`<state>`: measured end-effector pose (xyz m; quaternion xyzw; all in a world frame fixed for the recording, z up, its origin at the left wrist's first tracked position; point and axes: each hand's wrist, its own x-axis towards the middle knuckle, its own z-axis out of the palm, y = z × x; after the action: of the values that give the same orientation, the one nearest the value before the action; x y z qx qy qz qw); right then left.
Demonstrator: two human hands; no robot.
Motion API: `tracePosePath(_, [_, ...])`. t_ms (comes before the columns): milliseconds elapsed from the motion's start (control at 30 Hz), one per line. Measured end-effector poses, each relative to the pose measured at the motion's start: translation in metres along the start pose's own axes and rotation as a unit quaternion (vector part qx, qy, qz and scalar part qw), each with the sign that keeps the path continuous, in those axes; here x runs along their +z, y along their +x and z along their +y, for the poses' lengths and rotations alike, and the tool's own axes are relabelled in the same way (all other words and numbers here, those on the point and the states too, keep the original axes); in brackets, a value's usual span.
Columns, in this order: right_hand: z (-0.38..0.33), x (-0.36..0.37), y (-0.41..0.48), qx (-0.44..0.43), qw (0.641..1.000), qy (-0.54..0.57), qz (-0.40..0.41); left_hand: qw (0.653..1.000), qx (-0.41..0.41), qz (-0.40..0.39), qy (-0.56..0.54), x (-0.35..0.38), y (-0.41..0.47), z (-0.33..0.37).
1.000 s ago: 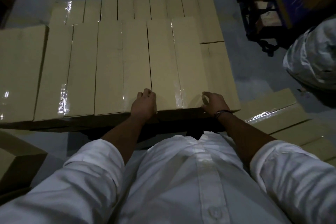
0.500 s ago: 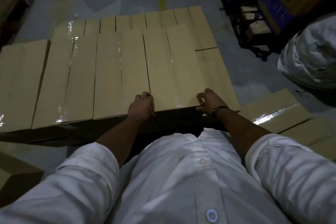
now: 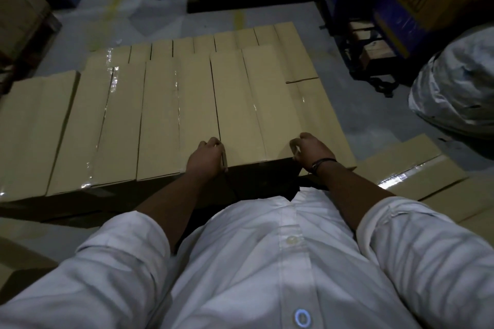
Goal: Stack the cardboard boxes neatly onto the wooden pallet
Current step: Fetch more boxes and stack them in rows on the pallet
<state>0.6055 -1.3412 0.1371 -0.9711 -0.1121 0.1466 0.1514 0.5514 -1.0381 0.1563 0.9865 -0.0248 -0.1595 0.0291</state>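
Note:
A long tan cardboard box lies on top of the stack in front of me, as the rightmost one in the upper row. My left hand grips its near left corner and my right hand grips its near right corner. To its left, more long boxes lie side by side in the same row. A lower layer of boxes shows to the right and behind. The wooden pallet is hidden under the stack.
Loose boxes lie on the floor at my right, and another box sits at lower left. A wrapped grey bundle stands at the right. Dark blue racks with a cart stand behind. Grey floor shows beyond the stack.
The view has tilted up and shows more of the floor and racks. Both hands stay on the near corners of the box, which sits slightly further from me on the stack.

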Motion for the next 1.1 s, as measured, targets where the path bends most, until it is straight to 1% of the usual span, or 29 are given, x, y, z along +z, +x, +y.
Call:
tracePosePath(467, [0.001, -0.003, 0.005, 0.01, 1.0, 0.012, -0.007, 1.0, -0.004, 0.004, 0.003, 0.001, 0.0, 0.002])
tracePosePath(700, [0.0, -0.01, 0.008, 0.026, 0.999, 0.029, -0.039, 1.0, -0.008, 0.001, -0.026, -0.008, 0.006, -0.002])
tracePosePath(900, [0.003, -0.01, 0.022, 0.056, 0.994, 0.091, -0.025, 0.999, -0.025, -0.017, -0.039, -0.018, 0.021, -0.003])
tracePosePath(1100, [0.007, -0.009, 0.047, 0.086, 0.986, 0.137, -0.041, 0.998, -0.032, -0.032, -0.038, -0.019, 0.039, -0.006])
